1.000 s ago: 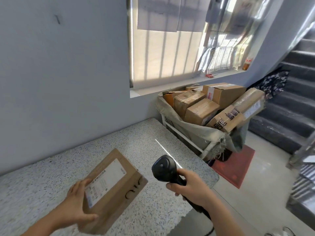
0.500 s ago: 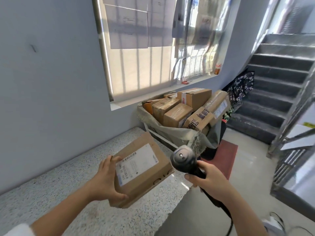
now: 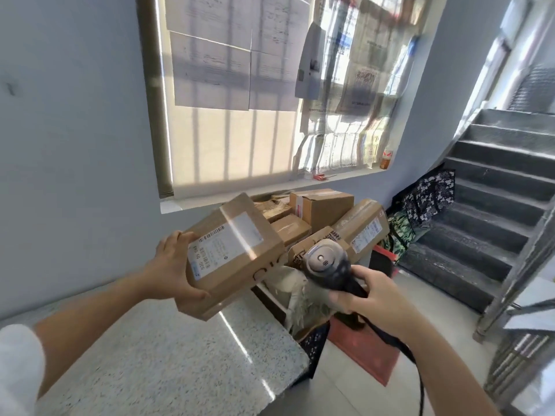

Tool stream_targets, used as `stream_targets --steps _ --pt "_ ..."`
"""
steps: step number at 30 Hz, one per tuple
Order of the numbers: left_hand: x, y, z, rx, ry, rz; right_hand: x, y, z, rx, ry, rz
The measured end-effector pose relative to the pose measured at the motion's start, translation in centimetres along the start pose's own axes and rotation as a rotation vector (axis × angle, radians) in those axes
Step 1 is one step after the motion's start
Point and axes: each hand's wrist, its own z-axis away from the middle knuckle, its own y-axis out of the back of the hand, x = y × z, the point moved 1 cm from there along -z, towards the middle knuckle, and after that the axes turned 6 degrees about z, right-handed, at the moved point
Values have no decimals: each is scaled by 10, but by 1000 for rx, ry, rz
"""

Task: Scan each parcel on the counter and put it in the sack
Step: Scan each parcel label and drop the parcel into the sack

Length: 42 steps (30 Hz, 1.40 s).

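Observation:
My left hand (image 3: pixel 172 270) grips a brown cardboard parcel (image 3: pixel 237 259) with a white shipping label on top. It is held in the air above the far end of the speckled counter (image 3: pixel 180 361), tilted, close to the sack. A black handheld scanner (image 3: pixel 329 267) with a trailing cable is in my right hand (image 3: pixel 365 295), just right of the parcel. The grey sack (image 3: pixel 295 291) hangs on a white frame past the counter's end and holds several cardboard boxes (image 3: pixel 324 207).
A red mat (image 3: pixel 365 349) lies on the floor beside the sack. Dark patterned bags (image 3: pixel 420 205) lean by grey stairs (image 3: pixel 492 211) at the right, with a metal railing (image 3: pixel 516 295). A paper-covered window (image 3: pixel 264 100) fills the wall behind.
My left hand has lifted the parcel off the counter and carried it up and right toward the sack. The scanner hand has moved right with it. The view has swung right.

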Motion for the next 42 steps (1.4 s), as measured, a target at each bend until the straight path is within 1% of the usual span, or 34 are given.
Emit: stream_targets --steps 2,5,9,12,14,17,20,22,25,28,31,34,39,42 --pt "13 -1 -21 30 28 15 15 21 -16 -4 29 10" --pt "31 2 -50 32 72 17 31 44 -41 -22 65 32" --pt "43 10 -101 52 78 -93 53 63 -78 -7 82 3" --pt "47 15 -147 131 157 -52 66 68 -114 -25 91 -15" --pt "44 19 -180 166 167 -70 73 69 -141 -22 97 -15" --pt "38 25 -230 92 158 -50 81 73 -185 -21 108 -16" --pt "25 22 -282 46 228 -84 91 76 -223 -2 109 -7" --pt "22 14 -316 -15 267 -101 98 78 -244 12 93 -21" --pt "21 2 -355 -121 350 -143 105 82 -270 -37 91 -7" --pt "23 -9 -390 -168 395 -189 110 87 -293 -96 121 -15" --pt "12 -20 -415 -198 468 -93 118 91 -312 -163 114 -60" --pt "3 -21 -430 -269 523 29 125 90 -325 -219 115 -62" --pt "-4 -21 -445 -332 497 83 136 87 -339 -230 114 -115" --pt "-9 -31 -451 -275 471 79 136 87 -341 -228 124 -151"
